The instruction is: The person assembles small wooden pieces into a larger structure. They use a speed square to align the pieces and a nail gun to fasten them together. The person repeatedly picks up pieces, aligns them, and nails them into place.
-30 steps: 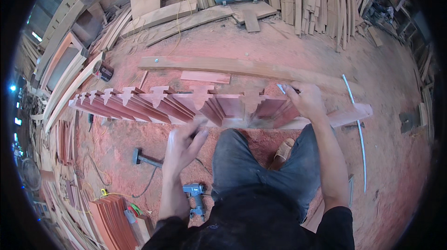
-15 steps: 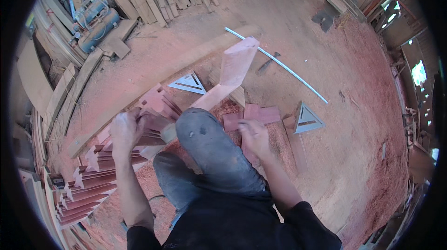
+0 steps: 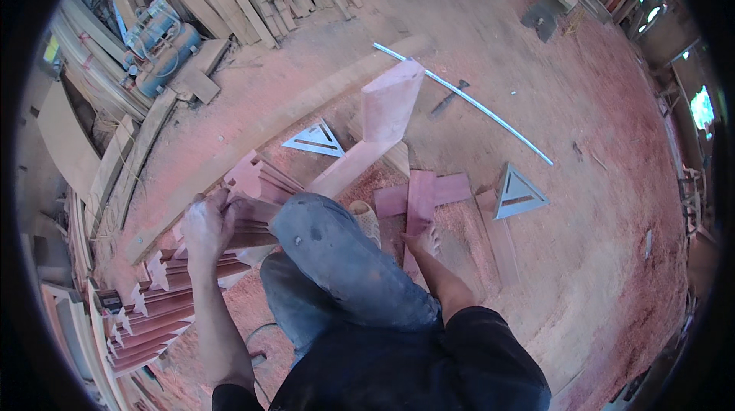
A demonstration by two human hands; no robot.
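Two triangle squares (image 3: pixel 316 135), two crossed boards (image 3: pixel 453 189), one slatted frame (image 3: pixel 172 300).
Right hand (image 3: pixel 423 242)'s gripping the top board (image 3: pixel 420 196); left hand (image 3: pixel 205 229)'s curled at the frame, can't tell if holding.

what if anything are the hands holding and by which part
Right hand: seemingly a reddish board, across its nearer half. Left hand: at the notched wooden frame, hold unclear.
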